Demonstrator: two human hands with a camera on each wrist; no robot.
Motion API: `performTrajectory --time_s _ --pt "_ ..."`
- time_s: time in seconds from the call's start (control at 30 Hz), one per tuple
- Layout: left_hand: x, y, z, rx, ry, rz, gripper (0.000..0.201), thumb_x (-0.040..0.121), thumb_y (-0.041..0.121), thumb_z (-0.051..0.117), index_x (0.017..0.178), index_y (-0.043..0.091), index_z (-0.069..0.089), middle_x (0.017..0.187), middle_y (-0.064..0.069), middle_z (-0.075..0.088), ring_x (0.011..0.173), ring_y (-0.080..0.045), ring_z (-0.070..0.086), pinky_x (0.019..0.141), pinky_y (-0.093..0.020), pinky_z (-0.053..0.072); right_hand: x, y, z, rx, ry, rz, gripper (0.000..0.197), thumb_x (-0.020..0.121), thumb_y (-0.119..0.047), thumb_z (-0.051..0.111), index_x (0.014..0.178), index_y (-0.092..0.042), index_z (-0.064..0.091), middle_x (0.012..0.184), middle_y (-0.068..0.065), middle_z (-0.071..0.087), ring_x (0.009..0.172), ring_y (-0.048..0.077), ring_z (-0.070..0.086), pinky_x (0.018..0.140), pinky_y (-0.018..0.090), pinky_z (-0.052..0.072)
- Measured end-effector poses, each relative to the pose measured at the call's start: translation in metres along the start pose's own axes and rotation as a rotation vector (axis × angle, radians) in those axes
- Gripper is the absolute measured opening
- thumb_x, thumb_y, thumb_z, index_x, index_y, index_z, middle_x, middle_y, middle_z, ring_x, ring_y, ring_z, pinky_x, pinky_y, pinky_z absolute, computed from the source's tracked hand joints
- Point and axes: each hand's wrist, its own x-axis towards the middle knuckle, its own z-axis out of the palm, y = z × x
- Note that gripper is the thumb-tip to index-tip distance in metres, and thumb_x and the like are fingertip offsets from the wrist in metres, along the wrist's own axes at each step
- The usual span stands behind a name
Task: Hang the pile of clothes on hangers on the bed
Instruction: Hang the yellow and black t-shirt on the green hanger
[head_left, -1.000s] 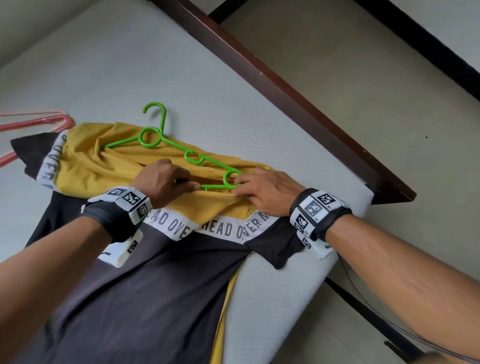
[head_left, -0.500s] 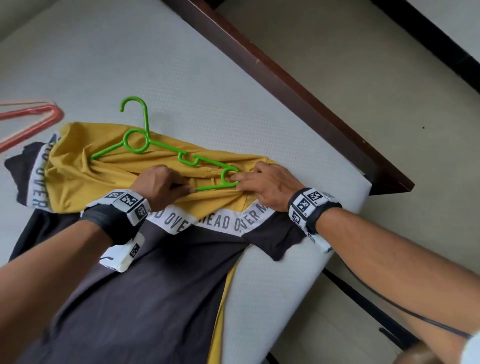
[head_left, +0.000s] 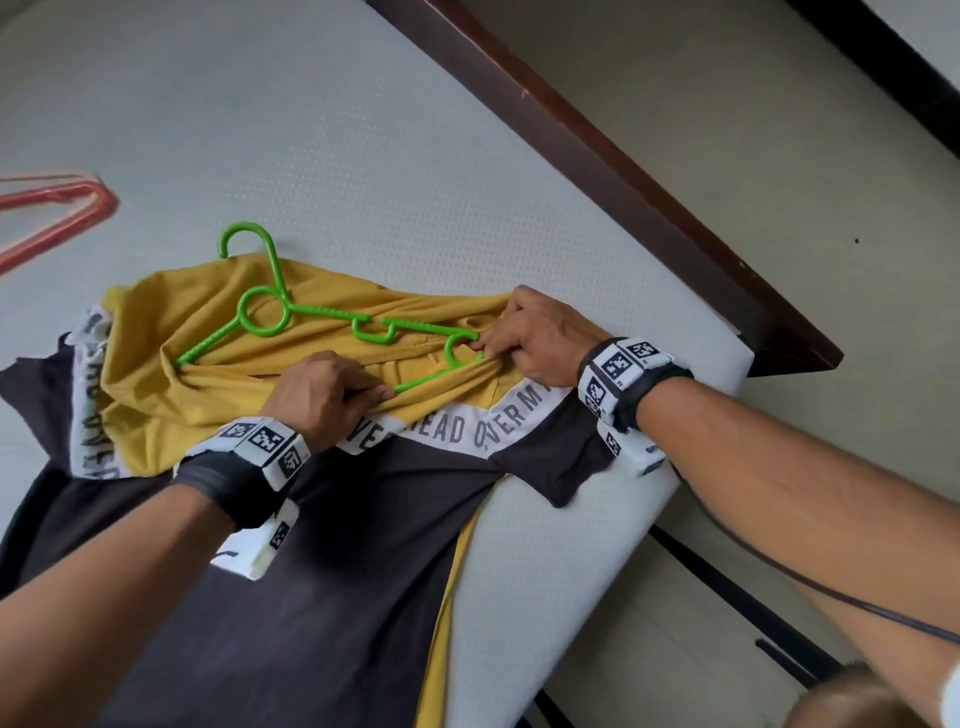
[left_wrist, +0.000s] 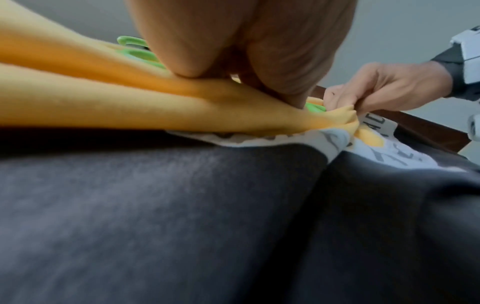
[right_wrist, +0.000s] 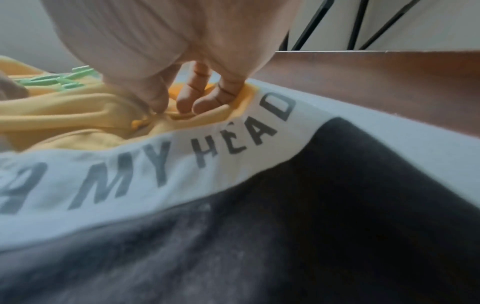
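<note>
A yellow, white and dark grey T-shirt (head_left: 332, 597) lies flat on the mattress (head_left: 363, 156), its yellow top bunched up. A green plastic hanger (head_left: 265, 312) lies on the yellow part, hook pointing away from me. My left hand (head_left: 332, 389) pinches the yellow cloth at the hanger's lower bar. My right hand (head_left: 530, 338) pinches the yellow cloth (right_wrist: 182, 115) by the hanger's right end loop. The left wrist view has both hands on the yellow folds (left_wrist: 130, 102), with the green hanger (left_wrist: 137, 51) partly hidden behind my palm.
A red hanger (head_left: 57, 208) lies at the far left of the mattress. The dark wooden bed frame (head_left: 597, 156) runs diagonally on the right, with floor (head_left: 779, 130) beyond it. A cable (head_left: 805, 587) trails from my right wrist.
Both hands have stayed on the shirt near the hanger's right end. The right hand has worked the yellow cloth farther along the hanger's end loop; the shirt has bunched a little more.
</note>
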Motion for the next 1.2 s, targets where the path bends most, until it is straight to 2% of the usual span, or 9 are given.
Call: performTrajectory --time_s 0.07,0.17,0.4,0.5,0.63,0.77,0.93,1.03,1.2 --pt "-0.001 0.0 0.001 -0.044 -0.032 -0.009 0.048 0.085 0.057 0.046 0.075 0.021 0.077 0.065 0.004 0.065 0.062 -0.023 0.059 0.054 -0.025 0.037 0.004 -0.003 -0.002 0.019 -0.025 0.054 0.035 0.086 0.0 0.059 0.102 -0.022 0.08 0.106 0.001 0.07 0.093 0.018 0.054 0.079 0.032 0.05" --pt "-0.011 0.003 0.005 -0.091 -0.107 0.011 0.051 0.085 0.06 0.046 0.076 0.02 0.076 0.063 0.004 0.067 0.057 -0.02 0.06 0.05 -0.027 0.042 0.013 -0.008 0.002 0.011 -0.032 0.089 0.037 0.086 -0.008 0.051 0.101 -0.023 0.08 0.096 -0.017 0.069 0.09 0.012 0.046 0.081 0.029 0.046" --pt "-0.01 0.005 -0.009 -0.09 -0.199 -0.15 0.062 0.083 0.068 0.039 0.077 0.016 0.073 0.066 0.005 0.064 0.063 -0.021 0.059 0.056 -0.031 0.042 0.021 -0.033 0.004 0.043 -0.029 0.121 0.032 0.072 -0.014 0.038 0.072 -0.014 0.07 0.079 -0.005 0.07 0.082 0.02 0.058 0.08 0.04 0.052" --pt "-0.021 0.006 -0.032 -0.199 -0.061 -0.211 0.043 0.091 0.058 0.052 0.085 0.024 0.077 0.062 0.008 0.063 0.058 -0.015 0.057 0.054 -0.026 0.04 0.019 -0.037 0.002 0.084 0.068 0.162 0.034 0.078 -0.013 0.039 0.08 -0.014 0.073 0.085 -0.003 0.072 0.085 0.019 0.058 0.084 0.039 0.051" --pt "-0.028 0.003 -0.063 -0.161 0.04 -0.143 0.042 0.091 0.054 0.049 0.084 0.023 0.076 0.055 0.01 0.058 0.055 -0.005 0.056 0.048 -0.024 0.037 0.038 -0.069 -0.007 0.181 0.174 0.112 0.03 0.079 -0.009 0.044 0.082 -0.009 0.074 0.086 0.001 0.071 0.084 0.022 0.062 0.081 0.034 0.05" --pt "-0.023 -0.014 -0.08 -0.057 -0.015 -0.148 0.054 0.091 0.059 0.039 0.077 0.015 0.065 0.055 0.004 0.053 0.049 -0.01 0.049 0.048 -0.036 0.042 0.076 -0.105 -0.012 0.223 0.242 0.14 0.026 0.082 -0.002 0.048 0.079 -0.007 0.073 0.089 0.006 0.069 0.087 0.026 0.063 0.078 0.031 0.048" --pt "-0.018 -0.005 -0.084 -0.034 -0.136 -0.12 0.022 0.094 0.04 0.059 0.095 0.02 0.067 0.06 0.015 0.053 0.053 -0.002 0.05 0.051 -0.023 0.035 0.076 -0.11 0.001 0.288 0.092 0.203 0.025 0.084 0.0 0.053 0.086 -0.014 0.073 0.102 0.002 0.067 0.097 0.021 0.061 0.089 0.033 0.05" --pt "-0.02 -0.022 -0.084 -0.048 -0.075 -0.26 0.017 0.095 0.031 0.06 0.102 0.018 0.066 0.072 0.006 0.06 0.063 -0.016 0.055 0.058 -0.028 0.039 0.053 -0.091 0.023 0.312 0.037 0.273 0.03 0.079 -0.005 0.06 0.095 -0.028 0.069 0.106 -0.006 0.06 0.097 0.016 0.058 0.09 0.038 0.051" --pt "-0.023 -0.068 -0.091 0.17 -0.028 -0.419 0.024 0.086 0.021 0.069 0.108 0.013 0.066 0.092 -0.009 0.06 0.083 -0.031 0.058 0.07 -0.038 0.048 0.06 -0.094 0.026 0.36 0.073 0.3 0.039 0.079 -0.02 0.065 0.116 -0.029 0.067 0.102 -0.008 0.063 0.095 0.013 0.061 0.089 0.037 0.053"
